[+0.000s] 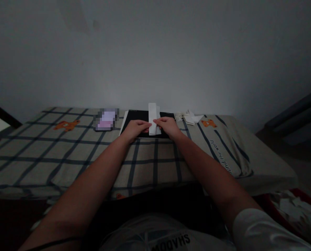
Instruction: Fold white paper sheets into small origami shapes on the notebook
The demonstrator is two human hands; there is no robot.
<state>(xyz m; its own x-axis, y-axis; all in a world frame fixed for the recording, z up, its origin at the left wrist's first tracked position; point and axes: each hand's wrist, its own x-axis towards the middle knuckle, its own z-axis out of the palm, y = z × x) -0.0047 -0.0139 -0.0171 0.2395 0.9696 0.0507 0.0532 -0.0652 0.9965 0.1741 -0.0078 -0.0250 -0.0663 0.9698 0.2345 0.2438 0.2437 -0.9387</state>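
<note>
A narrow folded strip of white paper (153, 115) lies upright on a black pad (137, 116) near the far edge of the checked cloth. My left hand (134, 128) rests on the pad at the strip's left side, fingers curled and pressed to its edge. On the strip's right side my right hand (169, 126) has its fingertips pinched onto the paper near its lower half. The strip's bottom end is partly hidden between the two hands.
A checked cloth with orange bear prints (66, 146) covers the surface. A blurred pink-and-white object (106, 119) lies left of the pad. Small folded white paper pieces (189, 118) sit to its right. More white scraps (294, 205) lie low at the right.
</note>
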